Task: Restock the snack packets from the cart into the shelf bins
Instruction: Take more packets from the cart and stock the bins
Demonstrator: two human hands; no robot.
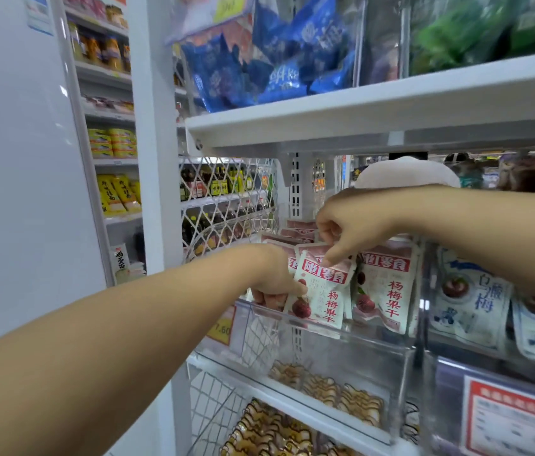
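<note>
Nearest me, my left hand (272, 283) has its grip curled on the lower left edge of the front dried-fruit packet (327, 292), which stands in the clear shelf bin (358, 357). My right hand (346, 230) pinches the packet's top; more packets (295, 232) are stacked behind.

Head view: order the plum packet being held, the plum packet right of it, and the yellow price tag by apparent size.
1 and 2, tied: held plum packet and neighbouring plum packet; they look alike and both are partly hidden.
3: yellow price tag, clearly smallest.
</note>
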